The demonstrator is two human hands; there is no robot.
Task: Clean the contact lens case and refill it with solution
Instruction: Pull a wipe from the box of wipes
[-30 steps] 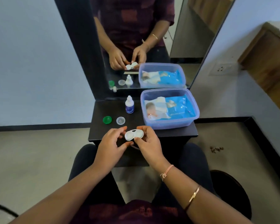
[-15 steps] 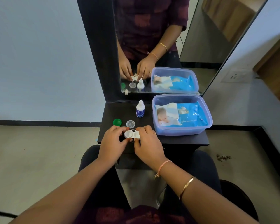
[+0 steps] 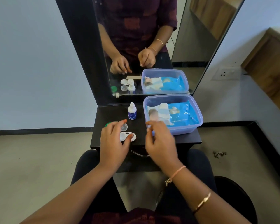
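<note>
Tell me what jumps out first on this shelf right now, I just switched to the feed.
The blue wipes pack in the clear tub at the shelf's right draws the eye first. In front, the white lens case lies on the black shelf under the left hand, while the right hand hovers empty beside the tub. The solution bottle stands upright behind.

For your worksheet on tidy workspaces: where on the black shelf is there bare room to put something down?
Free: the back-left corner of the shelf, left of the bottle; also the front strip before the tub. Crowded: front left, where the green cap, clear cap and case cluster under the left hand.
</note>
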